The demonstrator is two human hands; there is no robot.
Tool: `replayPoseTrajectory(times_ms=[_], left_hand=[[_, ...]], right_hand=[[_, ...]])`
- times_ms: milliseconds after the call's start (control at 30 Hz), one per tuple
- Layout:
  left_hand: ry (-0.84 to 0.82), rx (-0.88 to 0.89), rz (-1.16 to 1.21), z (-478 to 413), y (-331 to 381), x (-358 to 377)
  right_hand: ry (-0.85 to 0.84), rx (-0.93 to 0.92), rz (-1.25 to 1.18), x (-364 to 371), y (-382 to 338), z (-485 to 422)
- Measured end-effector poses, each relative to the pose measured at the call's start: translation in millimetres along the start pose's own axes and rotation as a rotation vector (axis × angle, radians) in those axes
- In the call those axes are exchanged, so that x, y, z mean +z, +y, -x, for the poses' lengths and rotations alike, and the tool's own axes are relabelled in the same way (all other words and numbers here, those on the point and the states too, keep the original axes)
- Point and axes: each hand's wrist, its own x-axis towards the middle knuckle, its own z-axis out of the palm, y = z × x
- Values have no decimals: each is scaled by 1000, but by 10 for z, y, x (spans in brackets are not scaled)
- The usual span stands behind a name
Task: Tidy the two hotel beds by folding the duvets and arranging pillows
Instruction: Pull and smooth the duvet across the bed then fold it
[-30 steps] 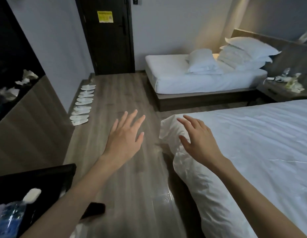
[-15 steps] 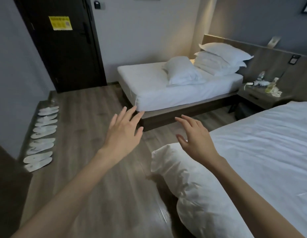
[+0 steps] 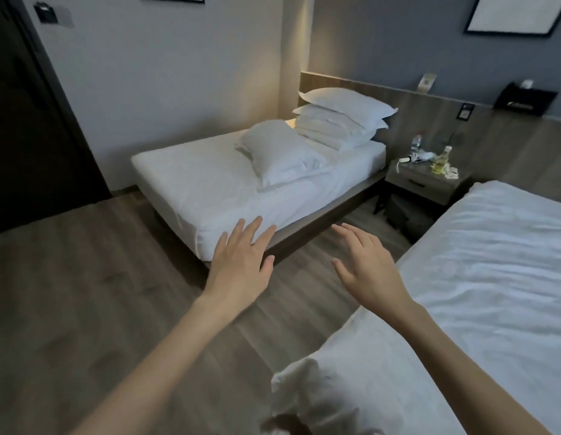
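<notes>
1. The left hand (image 3: 241, 265) is held out palm down with its fingers straight and slightly spread; nothing is held in it. In the head view it is seen in front of the near corner of the far bed (image 3: 210, 196).
2. The right hand (image 3: 370, 268) is likewise stretched forward, fingers relaxed and apart, with nothing grasped. It is seen above the wooden floor (image 3: 84, 293), just beside the edge of the near bed (image 3: 508, 324).
3. The near bed is covered by a white duvet (image 3: 492, 262), which is spread flat but creased; its corner is bunched and rumpled at the bottom of the view.
4. On the far bed a single white pillow (image 3: 279, 152) is lying tilted near the middle of the mattress. A stack of white bedding (image 3: 335, 133) is placed at the head end against the wooden headboard (image 3: 430, 117), and a second pillow (image 3: 345, 103) is laid on top of it.
5. Between the two beds a nightstand (image 3: 414, 183) is set against the headboard; bottles (image 3: 441, 158) and small cluttered items are seen on it, too small to be identified.
6. A dark door (image 3: 28, 120) is seen at the left, and a framed picture (image 3: 518, 14) is hung at the upper right.
</notes>
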Motion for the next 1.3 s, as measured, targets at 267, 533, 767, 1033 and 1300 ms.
replayPoseTrajectory(times_ms=[267, 533, 767, 1033, 1300], left_hand=[[-71, 298, 22, -2123, -674, 188], [-123, 540, 123, -3823, -467, 573], [-115, 692, 147, -5407, -6, 1173], [-179, 849, 161, -7205, 759, 1742], [-221, 1045, 184, -8577, 1840, 2543]], right_hand=[[57, 274, 61, 403, 75, -1472], [152, 493, 147, 546, 627, -2461], [177, 632, 153, 883, 1613, -3486], [203, 789, 161, 797, 2791, -4649], [246, 961, 257, 770, 4028, -5290]])
